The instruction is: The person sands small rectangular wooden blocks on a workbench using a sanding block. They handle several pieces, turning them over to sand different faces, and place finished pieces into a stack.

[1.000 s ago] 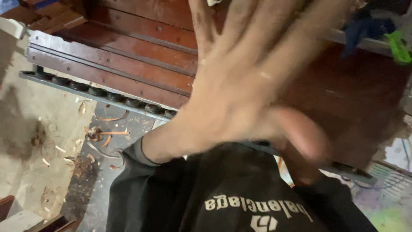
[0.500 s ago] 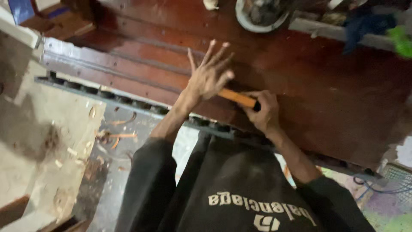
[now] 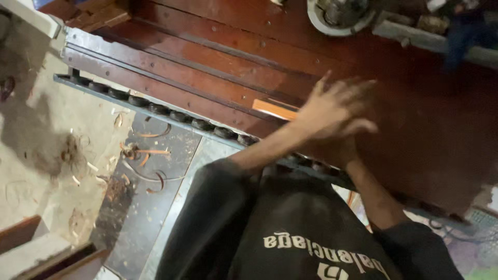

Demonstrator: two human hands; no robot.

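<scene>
A dark red wooden panel fills the top. The left hand, fingers spread and gripping nothing, hovers over the right hand, whose grip cannot be told. The orange stick lies at the left hand's nine o'clock, just beside it.

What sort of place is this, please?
Probably a woodworking shop: a large reddish-brown wooden panel on a roller rack, and wood shavings on the dusty floor.
</scene>
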